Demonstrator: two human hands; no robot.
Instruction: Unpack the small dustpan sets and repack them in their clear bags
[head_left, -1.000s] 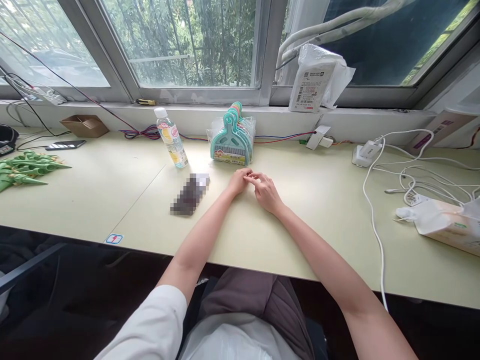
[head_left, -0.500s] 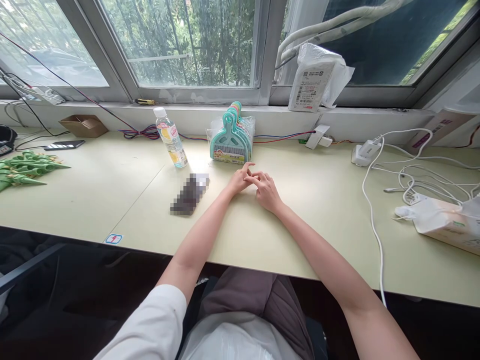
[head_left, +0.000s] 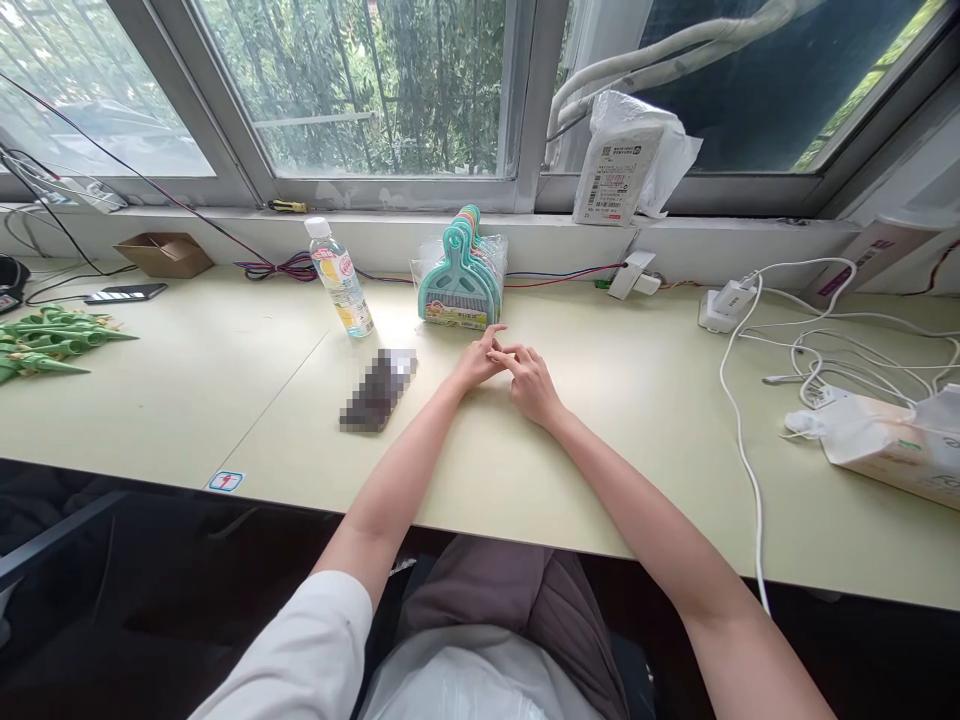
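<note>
Just past the hands [head_left: 531, 385], the brush label [head_left: 455, 315] is illegible.

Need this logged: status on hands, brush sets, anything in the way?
Left hand, right hand touching, neither visibly holding anything. Teal brush sets upright just beyond. Bottle off left, not in between.

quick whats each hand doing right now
Left hand: open, one finger extended, holding nothing visible
Right hand: open, fingers loosely bent, touching left hand, holding nothing visible
</note>
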